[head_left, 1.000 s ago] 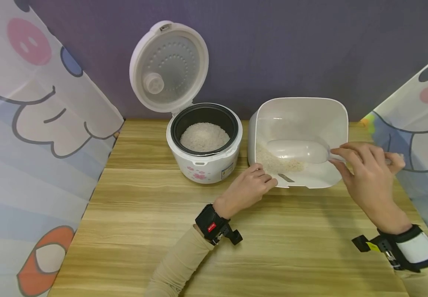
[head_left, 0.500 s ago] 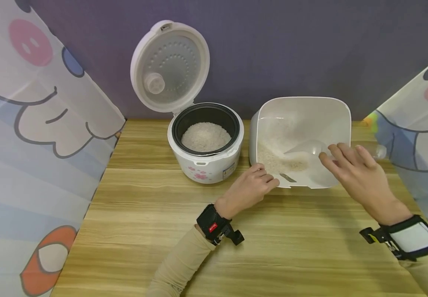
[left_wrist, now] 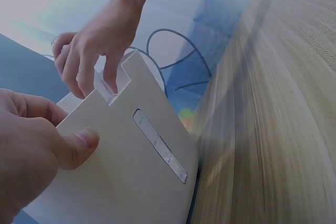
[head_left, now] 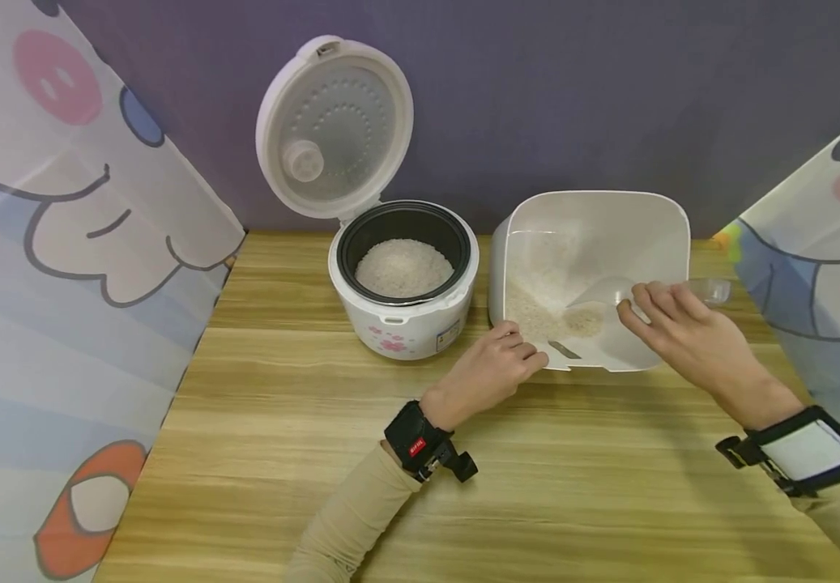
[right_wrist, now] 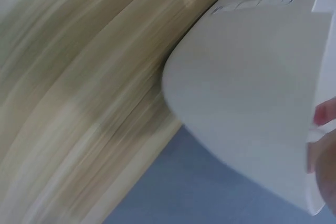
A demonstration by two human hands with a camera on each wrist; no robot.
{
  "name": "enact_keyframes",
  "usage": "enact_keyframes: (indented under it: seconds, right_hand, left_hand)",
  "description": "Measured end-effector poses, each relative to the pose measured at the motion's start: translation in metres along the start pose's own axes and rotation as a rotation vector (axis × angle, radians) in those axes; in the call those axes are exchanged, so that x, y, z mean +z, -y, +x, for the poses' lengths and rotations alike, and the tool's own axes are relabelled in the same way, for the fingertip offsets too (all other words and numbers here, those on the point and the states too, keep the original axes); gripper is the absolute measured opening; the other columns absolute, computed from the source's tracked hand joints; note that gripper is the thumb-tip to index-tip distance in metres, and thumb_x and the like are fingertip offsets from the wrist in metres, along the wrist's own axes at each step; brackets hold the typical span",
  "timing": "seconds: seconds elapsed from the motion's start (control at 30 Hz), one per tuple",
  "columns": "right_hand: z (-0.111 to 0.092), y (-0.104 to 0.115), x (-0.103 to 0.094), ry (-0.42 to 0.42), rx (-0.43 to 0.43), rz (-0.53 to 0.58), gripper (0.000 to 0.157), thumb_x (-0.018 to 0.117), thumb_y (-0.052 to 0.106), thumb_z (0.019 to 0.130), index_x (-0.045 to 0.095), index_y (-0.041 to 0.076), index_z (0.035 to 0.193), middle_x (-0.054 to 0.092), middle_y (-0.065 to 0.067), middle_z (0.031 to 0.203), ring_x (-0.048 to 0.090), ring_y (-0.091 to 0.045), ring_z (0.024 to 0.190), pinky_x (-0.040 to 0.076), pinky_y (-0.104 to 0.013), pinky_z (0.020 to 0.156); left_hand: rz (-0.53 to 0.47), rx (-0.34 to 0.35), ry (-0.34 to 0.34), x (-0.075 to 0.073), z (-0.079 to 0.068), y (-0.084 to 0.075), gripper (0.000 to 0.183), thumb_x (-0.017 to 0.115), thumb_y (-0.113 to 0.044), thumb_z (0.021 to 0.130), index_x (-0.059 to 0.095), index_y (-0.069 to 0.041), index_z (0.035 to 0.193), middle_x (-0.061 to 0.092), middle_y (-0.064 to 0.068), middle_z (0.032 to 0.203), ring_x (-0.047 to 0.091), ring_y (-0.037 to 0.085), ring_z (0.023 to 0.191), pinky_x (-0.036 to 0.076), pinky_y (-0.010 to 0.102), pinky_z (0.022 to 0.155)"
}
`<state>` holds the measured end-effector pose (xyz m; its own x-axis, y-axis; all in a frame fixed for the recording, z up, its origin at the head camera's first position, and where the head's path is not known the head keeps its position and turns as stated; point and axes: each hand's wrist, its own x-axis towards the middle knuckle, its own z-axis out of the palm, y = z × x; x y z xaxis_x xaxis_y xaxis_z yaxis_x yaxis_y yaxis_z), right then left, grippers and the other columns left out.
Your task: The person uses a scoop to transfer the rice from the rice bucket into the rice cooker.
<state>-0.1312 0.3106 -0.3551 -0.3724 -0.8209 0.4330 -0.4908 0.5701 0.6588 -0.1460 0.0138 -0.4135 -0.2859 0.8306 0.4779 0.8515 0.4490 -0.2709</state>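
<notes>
Right grip (head_left: 689, 330) on scoop (head_left: 605, 291), left (head_left: 487, 368) on bin (head_left: 609, 231)

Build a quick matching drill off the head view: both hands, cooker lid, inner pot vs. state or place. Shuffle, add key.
Things
1. Left hand
2. Right hand
3. Cooker lid
4. Black inner pot

States or places
A. Contains a mound of white rice
B. Grips the clear scoop
C. Pinches the near edge of the white bin
D. Raised, open at the hinge

Pairs
1-C, 2-B, 3-D, 4-A
</notes>
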Motion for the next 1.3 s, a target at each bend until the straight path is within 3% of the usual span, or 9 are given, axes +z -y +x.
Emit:
enact_keyframes:
  seconds: [0.17,0.33,0.5,0.6,0.9,1.3]
  right_hand:
    - [0.009,0.007,-0.007,0.059,0.06,0.041,0.017,0.029,-0.012,0.103,0.046,-0.011,0.102,0.045,-0.027,0.09,0.037,-0.038,0.081,0.03,-0.044,0.072]
    - [0.016,0.017,-0.011,0.125,0.199,0.093,0.019,0.027,-0.01,0.104,0.044,-0.009,0.096,0.045,-0.026,0.083,0.039,-0.04,0.077,0.031,-0.045,0.072]
    - [0.011,0.024,-0.009,0.101,0.395,0.203,0.009,0.049,-0.008,0.096,0.057,-0.004,0.1,0.056,-0.029,0.088,0.051,-0.048,0.087,0.037,-0.055,0.078]
    - [0.007,0.027,-0.005,0.088,0.463,0.233,0.014,0.063,-0.003,0.088,0.063,-0.002,0.103,0.062,-0.03,0.093,0.055,-0.05,0.09,0.036,-0.059,0.083]
    - [0.011,0.038,0.002,0.115,0.556,0.294,0.031,0.078,-0.004,0.076,0.068,0.001,0.104,0.066,-0.027,0.097,0.056,-0.049,0.096,0.033,-0.06,0.087]
    - [0.025,0.046,0.01,0.164,0.638,0.347,0.037,0.086,-0.005,0.072,0.071,0.004,0.105,0.069,-0.024,0.096,0.058,-0.046,0.094,0.033,-0.06,0.085]
  left_hand:
    - [0.005,0.006,0.0,0.0,0.0,0.0,0.013,0.059,-0.016,0.103,0.071,-0.019,0.104,0.075,-0.009,0.092,0.068,0.007,0.083,0.041,0.028,0.101]
    - [-0.003,0.0,0.0,-0.002,-0.001,0.001,0.011,0.061,-0.016,0.102,0.071,-0.02,0.104,0.076,-0.009,0.094,0.069,0.007,0.084,0.041,0.028,0.102]
    - [-0.018,-0.005,0.006,-0.002,-0.001,0.001,0.011,0.062,-0.014,0.1,0.071,-0.02,0.104,0.076,-0.009,0.094,0.069,0.007,0.084,0.041,0.028,0.103]
    - [-0.033,-0.004,0.007,-0.002,-0.001,0.001,0.011,0.061,-0.014,0.101,0.071,-0.019,0.103,0.076,-0.009,0.094,0.068,0.008,0.083,0.041,0.029,0.103]
    - [-0.036,-0.001,0.0,0.0,-0.001,0.001,0.009,0.064,-0.017,0.1,0.071,-0.019,0.105,0.076,-0.009,0.095,0.065,0.011,0.086,0.039,0.029,0.105]
    - [-0.054,0.002,-0.013,0.002,-0.001,0.002,0.012,0.066,-0.01,0.097,0.071,-0.019,0.103,0.075,-0.009,0.093,0.065,0.012,0.086,0.039,0.028,0.105]
